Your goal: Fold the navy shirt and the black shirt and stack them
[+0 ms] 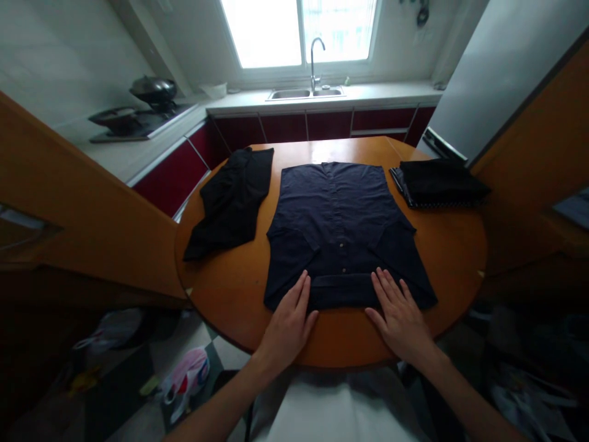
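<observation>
A dark navy buttoned shirt [338, 221] lies spread flat in the middle of a round wooden table [455, 245], its collar end towards me. My left hand [289, 322] rests flat on the shirt's near edge, left of the collar, fingers stretched out. My right hand [399, 313] lies flat on the near edge to the right of the collar, fingers apart. Neither hand holds anything.
A loose black garment [232, 202] lies on the table's left side. A folded dark stack [437, 183] sits at the far right. Beyond are red kitchen cabinets, a sink [306, 93] under a window and a stove [138, 116]. Bags lie on the floor at left.
</observation>
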A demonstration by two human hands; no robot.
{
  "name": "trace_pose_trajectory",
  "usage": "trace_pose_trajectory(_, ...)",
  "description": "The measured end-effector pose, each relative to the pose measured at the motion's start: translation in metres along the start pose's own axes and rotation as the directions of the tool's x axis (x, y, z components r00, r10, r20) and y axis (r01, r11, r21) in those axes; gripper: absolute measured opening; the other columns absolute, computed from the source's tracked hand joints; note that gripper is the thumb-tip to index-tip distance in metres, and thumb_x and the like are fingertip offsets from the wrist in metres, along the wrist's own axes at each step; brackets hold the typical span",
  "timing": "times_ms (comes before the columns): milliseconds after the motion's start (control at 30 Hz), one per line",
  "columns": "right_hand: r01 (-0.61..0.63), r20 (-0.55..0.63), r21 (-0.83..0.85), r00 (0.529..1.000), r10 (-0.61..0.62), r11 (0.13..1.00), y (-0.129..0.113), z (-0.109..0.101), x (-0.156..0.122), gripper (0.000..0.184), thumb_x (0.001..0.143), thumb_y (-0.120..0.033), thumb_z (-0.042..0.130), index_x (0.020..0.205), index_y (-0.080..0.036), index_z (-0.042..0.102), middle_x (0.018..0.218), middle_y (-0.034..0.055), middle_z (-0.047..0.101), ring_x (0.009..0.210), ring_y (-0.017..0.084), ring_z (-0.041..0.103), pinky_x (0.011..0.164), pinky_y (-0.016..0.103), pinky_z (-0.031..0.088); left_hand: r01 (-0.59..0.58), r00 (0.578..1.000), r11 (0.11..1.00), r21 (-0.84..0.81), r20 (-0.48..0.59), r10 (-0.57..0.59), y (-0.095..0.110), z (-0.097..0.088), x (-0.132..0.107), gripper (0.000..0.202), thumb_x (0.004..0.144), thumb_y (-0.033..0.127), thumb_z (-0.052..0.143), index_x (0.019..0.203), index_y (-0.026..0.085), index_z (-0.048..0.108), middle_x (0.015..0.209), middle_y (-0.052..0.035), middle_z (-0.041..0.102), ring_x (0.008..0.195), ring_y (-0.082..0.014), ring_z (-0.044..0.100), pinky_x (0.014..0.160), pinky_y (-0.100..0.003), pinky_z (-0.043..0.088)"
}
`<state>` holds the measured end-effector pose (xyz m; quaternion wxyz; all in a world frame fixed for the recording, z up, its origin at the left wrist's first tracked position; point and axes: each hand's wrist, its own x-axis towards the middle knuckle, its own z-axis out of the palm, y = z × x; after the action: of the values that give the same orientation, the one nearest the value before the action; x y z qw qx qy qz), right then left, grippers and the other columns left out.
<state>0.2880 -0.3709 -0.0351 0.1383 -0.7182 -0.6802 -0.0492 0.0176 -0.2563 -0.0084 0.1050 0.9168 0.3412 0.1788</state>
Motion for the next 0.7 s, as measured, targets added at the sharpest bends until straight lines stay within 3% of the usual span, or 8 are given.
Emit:
trace_pose_trajectory(67, 0.005, -0.013, 0.005, 1.000, -0.005, 1.000, 0.000, 0.002, -0.001, 0.078, 0.103, -0.047, 0.040, 0.164, -0.017, 0.002, 0.166, 0.0123, 0.024, 0.153, 0.028, 0.024, 0.122, 0.053, 0.022, 0.106, 0.991, 0.992, -0.063, -0.074, -0.110, -0.006, -0.005, -0.010, 0.055, 0.102, 0.027, 0.047, 0.154, 0.021, 0.032, 0.142, -0.0122, 0.054, 0.129, -0.0255, 0.054, 0.106, -0.043, 0.047)
trace_pose_trajectory(133, 0.011, -0.023, 0.014, 1.000, -0.010, 1.000, 0.000, 0.002, -0.001, 0.077, 0.103, -0.046, 0.041, 0.164, -0.017, 0.004, 0.166, 0.0123, 0.026, 0.153, 0.028, 0.024, 0.122, 0.054, 0.022, 0.167, 0.979, 0.981, -0.097, -0.100, -0.176, -0.011, -0.009, -0.018, 0.042, 0.101, 0.027, 0.051, 0.142, 0.024, 0.047, 0.118, -0.0079, 0.065, 0.109, -0.0252, 0.062, 0.095, -0.043, 0.051)
trace_pose_trajectory(233, 0.009, -0.039, 0.018, 0.999, -0.008, 1.000, -0.001, 0.002, -0.001, 0.075, 0.103, -0.046, 0.041, 0.164, -0.017, 0.007, 0.165, 0.0124, 0.029, 0.152, 0.028, 0.025, 0.122, 0.054, 0.023, 0.208, 0.971, 0.969, -0.133, -0.093, -0.221, -0.016, -0.010, -0.023, 0.026, 0.099, 0.025, 0.053, 0.125, 0.022, 0.058, 0.096, -0.0041, 0.066, 0.093, -0.0234, 0.063, 0.084, -0.040, 0.050)
trace_pose_trajectory(433, 0.002, -0.049, 0.007, 0.999, -0.002, 1.000, 0.001, 0.006, -0.001, 0.075, 0.103, -0.045, 0.042, 0.163, -0.016, 0.009, 0.164, 0.0130, 0.030, 0.152, 0.027, 0.027, 0.121, 0.053, 0.025, 0.262, 0.953, 0.953, -0.154, -0.118, -0.280, -0.019, -0.007, -0.017, 0.016, 0.096, 0.021, 0.055, 0.111, 0.021, 0.063, 0.086, -0.0023, 0.065, 0.081, -0.0213, 0.062, 0.076, -0.037, 0.050)
trace_pose_trajectory(500, -0.018, -0.059, 0.006, 0.998, 0.018, 1.000, -0.001, 0.007, -0.001, 0.075, 0.103, -0.045, 0.042, 0.163, -0.015, 0.009, 0.165, 0.0141, 0.028, 0.152, 0.028, 0.026, 0.121, 0.054, 0.025, 0.258, 0.951, 0.959, -0.117, -0.144, -0.274, -0.014, -0.010, -0.011, 0.015, 0.095, 0.017, 0.053, 0.105, 0.021, 0.064, 0.088, -0.0036, 0.065, 0.082, -0.0221, 0.062, 0.077, -0.038, 0.051)
trace_pose_trajectory(567, -0.055, -0.090, 0.011, 0.994, 0.056, 0.998, -0.007, 0.007, -0.001, 0.078, 0.102, -0.046, 0.043, 0.163, -0.014, 0.007, 0.166, 0.0160, 0.024, 0.153, 0.031, 0.023, 0.121, 0.056, 0.024, 0.200, 0.960, 0.976, -0.084, -0.185, -0.212, -0.002, -0.013, -0.003, 0.020, 0.094, 0.014, 0.049, 0.104, 0.021, 0.065, 0.101, -0.0069, 0.067, 0.096, -0.0237, 0.063, 0.085, -0.040, 0.052)
trace_pose_trajectory(633, -0.079, -0.125, 0.026, 0.989, 0.081, 0.997, -0.018, 0.004, 0.000, 0.080, 0.102, -0.046, 0.044, 0.163, -0.012, 0.004, 0.167, 0.0176, 0.021, 0.154, 0.032, 0.019, 0.121, 0.059, 0.021, 0.079, 0.980, 0.995, -0.054, -0.179, -0.088, 0.014, -0.013, 0.009, 0.029, 0.097, 0.014, 0.046, 0.119, 0.021, 0.063, 0.127, -0.0097, 0.064, 0.120, -0.0251, 0.058, 0.102, -0.044, 0.047)
trace_pose_trajectory(700, -0.035, -0.136, 0.057, 0.990, 0.042, 0.998, -0.032, -0.001, 0.002, 0.080, 0.102, -0.044, 0.044, 0.163, -0.012, 0.003, 0.166, 0.0169, 0.021, 0.154, 0.031, 0.018, 0.122, 0.060, 0.018, -0.069, 0.994, 0.998, -0.010, -0.088, 0.068, 0.028, -0.009, 0.022, 0.042, 0.099, 0.019, 0.045, 0.141, 0.020, 0.051, 0.149, -0.0109, 0.051, 0.141, -0.0252, 0.043, 0.115, -0.047, 0.038)
